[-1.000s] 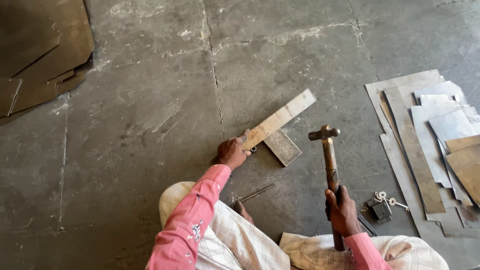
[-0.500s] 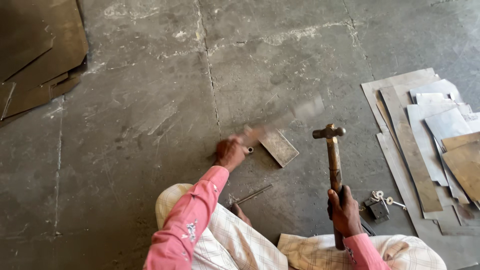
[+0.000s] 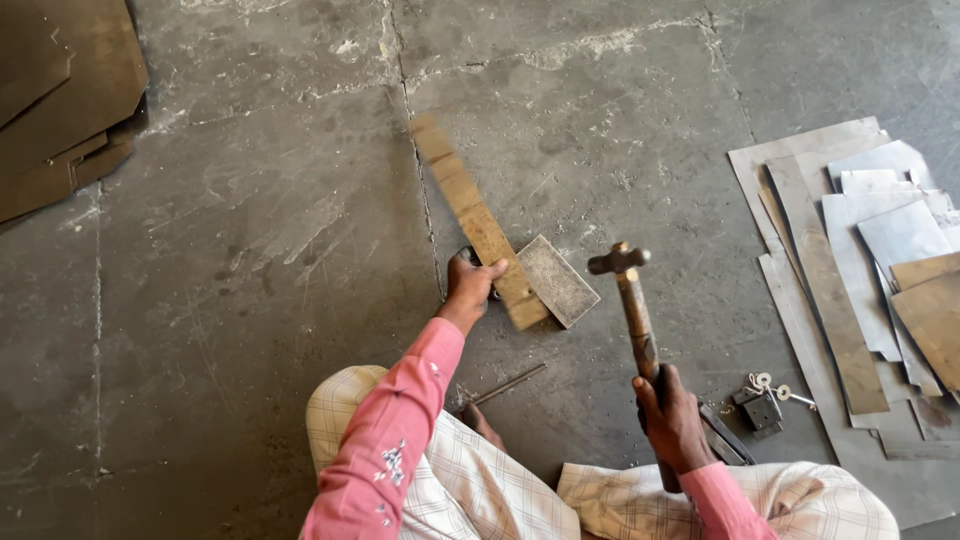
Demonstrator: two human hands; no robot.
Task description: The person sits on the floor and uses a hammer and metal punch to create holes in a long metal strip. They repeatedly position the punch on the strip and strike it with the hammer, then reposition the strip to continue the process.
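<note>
My left hand [image 3: 470, 287] grips a long flat metal strip [image 3: 470, 207] near its lower end. The strip points up and to the left across the concrete floor and looks blurred. Just right of that hand lies a small grey rectangular plate [image 3: 557, 280], its left edge under the strip's end. My right hand [image 3: 672, 420] is closed around the wooden handle of a hammer [image 3: 630, 300], held upright with its metal head close to the plate's right side. Pink sleeves cover both arms.
A stack of grey and tan metal sheets [image 3: 860, 250] lies at the right. Dark brown sheets [image 3: 60, 100] lie at the top left. A thin metal rod [image 3: 505, 385] rests near my knee. A padlock with keys [image 3: 762, 400] sits beside my right hand.
The strip in my left hand has swung from pointing up and right to pointing up and left. The hammer stays upright and has shifted only slightly.
</note>
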